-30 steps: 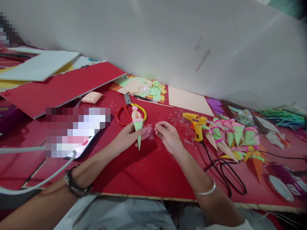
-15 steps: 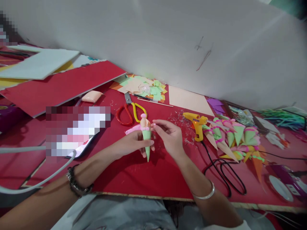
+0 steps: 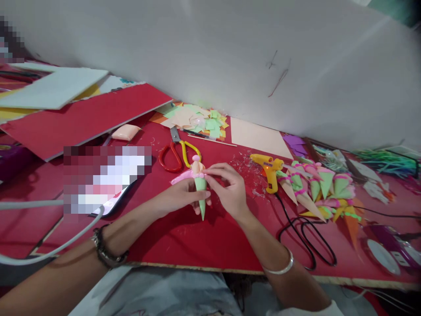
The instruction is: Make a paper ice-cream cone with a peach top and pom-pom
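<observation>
In my left hand (image 3: 184, 193) is a light green cone (image 3: 201, 202), upright with its tip down, the thumb across its front. Peach and pink pieces top it like an ice cream, with a small pink ball (image 3: 196, 158) at the very top. My right hand (image 3: 228, 186) is closed in a pinch, its fingertips touching the cone's upper right rim; the tiny pink ball in them is mostly hidden. A pink strip (image 3: 180, 176) lies just left of the cone. Behind it are scissors (image 3: 176, 153) with one red and one yellow handle.
A yellow hot glue gun (image 3: 270, 171) with a black cord lies right of my hands, beside several finished paper cones (image 3: 325, 184). Paper pieces (image 3: 213, 125) lie toward the wall. On the left are a phone (image 3: 115, 202), white cables and a red board (image 3: 98, 116).
My right hand has moved left, bringing the tiny pink ball from beside the cone up against its rim. My left hand still holds the cone in nearly the same place.
</observation>
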Motion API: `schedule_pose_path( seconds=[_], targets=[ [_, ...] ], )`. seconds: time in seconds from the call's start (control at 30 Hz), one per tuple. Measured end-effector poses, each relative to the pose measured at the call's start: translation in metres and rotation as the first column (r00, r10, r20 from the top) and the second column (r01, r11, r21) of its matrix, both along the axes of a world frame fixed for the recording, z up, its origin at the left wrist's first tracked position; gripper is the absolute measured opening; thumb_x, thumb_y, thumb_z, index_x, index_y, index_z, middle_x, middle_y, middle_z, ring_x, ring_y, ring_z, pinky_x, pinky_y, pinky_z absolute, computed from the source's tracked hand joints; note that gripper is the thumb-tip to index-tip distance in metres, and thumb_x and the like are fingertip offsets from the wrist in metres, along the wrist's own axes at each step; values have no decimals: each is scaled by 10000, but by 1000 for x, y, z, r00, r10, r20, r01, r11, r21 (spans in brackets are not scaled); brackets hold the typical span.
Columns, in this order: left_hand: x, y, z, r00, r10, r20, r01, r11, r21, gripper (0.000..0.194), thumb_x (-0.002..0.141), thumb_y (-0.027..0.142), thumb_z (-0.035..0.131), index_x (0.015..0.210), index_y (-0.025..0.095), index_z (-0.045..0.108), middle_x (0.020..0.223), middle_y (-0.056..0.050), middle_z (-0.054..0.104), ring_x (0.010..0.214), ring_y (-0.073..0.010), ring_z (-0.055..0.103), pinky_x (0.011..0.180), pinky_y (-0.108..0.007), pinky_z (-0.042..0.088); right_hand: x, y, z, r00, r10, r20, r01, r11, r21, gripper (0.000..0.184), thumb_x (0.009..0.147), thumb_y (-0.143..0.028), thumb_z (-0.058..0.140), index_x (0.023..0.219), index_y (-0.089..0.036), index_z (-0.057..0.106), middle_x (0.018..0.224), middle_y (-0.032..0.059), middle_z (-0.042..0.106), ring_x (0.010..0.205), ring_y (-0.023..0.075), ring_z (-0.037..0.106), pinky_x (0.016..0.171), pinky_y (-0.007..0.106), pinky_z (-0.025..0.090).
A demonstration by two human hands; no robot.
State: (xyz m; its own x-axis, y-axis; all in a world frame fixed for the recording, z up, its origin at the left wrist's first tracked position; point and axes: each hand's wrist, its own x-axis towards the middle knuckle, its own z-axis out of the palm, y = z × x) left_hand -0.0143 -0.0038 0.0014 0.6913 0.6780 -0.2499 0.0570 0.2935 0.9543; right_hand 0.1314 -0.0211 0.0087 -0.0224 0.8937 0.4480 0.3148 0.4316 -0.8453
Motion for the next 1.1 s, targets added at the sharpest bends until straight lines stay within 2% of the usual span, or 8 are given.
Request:
schedule_pose_path(
  seconds=[0.37, 0.53, 0.67, 0.77, 0.9, 1.0, 1.07, 1.1],
  targets=[
    [-1, -1, -3, 999, -50, 8, 50, 997, 55, 174, 765, 303, 536, 734, 131, 528, 699, 8, 601, 470, -59, 543, 482, -187, 436, 0, 2, -4, 984, 46, -170, -72, 987, -147, 87, 740, -207, 574, 756, -218, 660, 853, 19, 543, 781, 123, 549, 561, 214, 464],
    [-2, -1, -2, 996, -88, 2, 87, 993, 74, 157, 767, 281, 530, 724, 131, 539, 693, 8, 594, 477, -58, 544, 487, -186, 439, -2, 1, -4, 960, 80, -267, -138, 969, -206, 37, 725, -206, 582, 750, -203, 609, 829, 0, 517, 601, 75, 521, 507, 204, 457],
    [-3, -1, 0, 994, -110, -3, 110, 990, 86, 142, 766, 263, 529, 716, 130, 541, 687, 12, 589, 477, -54, 543, 492, -180, 444, -4, 0, -4, 947, 90, -309, -172, 953, -248, 52, 711, -230, 594, 754, -203, 581, 822, -13, 515, 532, 57, 496, 483, 199, 446],
    [-2, -2, 0, 996, -90, -14, 91, 992, 93, 145, 753, 274, 540, 715, 134, 530, 665, 12, 592, 470, -59, 538, 482, -184, 444, 1, 4, -7, 938, 69, -341, -163, 952, -257, 90, 715, -277, 589, 778, -213, 577, 808, -15, 547, 569, 73, 509, 521, 206, 448],
    [-2, -2, 1, 1000, 14, 10, -15, 995, 98, 161, 731, 285, 557, 810, 157, 501, 640, 30, 576, 438, -61, 505, 446, -186, 425, 16, 16, -18, 922, -83, -379, -12, 970, -243, 131, 742, -322, 548, 789, -205, 584, 779, -3, 590, 683, 102, 534, 673, 240, 446],
    [-7, 1, 8, 977, 211, 28, -212, 961, 177, 154, 745, 309, 520, 800, 167, 504, 625, 31, 554, 468, -78, 498, 447, -198, 408, 26, 23, -24, 942, -170, -291, 83, 954, -290, 130, 738, -308, 542, 762, -191, 592, 744, -4, 595, 663, 102, 527, 677, 242, 428],
    [-16, 5, 13, 897, 438, -52, -397, 853, 340, 180, 770, 333, 471, 735, 163, 521, 644, 9, 564, 526, -101, 514, 519, -233, 421, 27, 24, -26, 958, -174, -229, 98, 945, -312, 130, 733, -303, 536, 749, -187, 592, 727, -6, 597, 666, 107, 530, 675, 243, 421],
    [-22, 7, 15, 820, 561, -111, -460, 763, 454, 207, 779, 340, 452, 706, 162, 530, 656, -3, 571, 567, -117, 522, 577, -257, 425, 27, 24, -27, 963, -167, -213, 94, 944, -317, 130, 730, -303, 534, 744, -187, 590, 724, -8, 598, 667, 109, 531, 671, 242, 419]
  ],
)
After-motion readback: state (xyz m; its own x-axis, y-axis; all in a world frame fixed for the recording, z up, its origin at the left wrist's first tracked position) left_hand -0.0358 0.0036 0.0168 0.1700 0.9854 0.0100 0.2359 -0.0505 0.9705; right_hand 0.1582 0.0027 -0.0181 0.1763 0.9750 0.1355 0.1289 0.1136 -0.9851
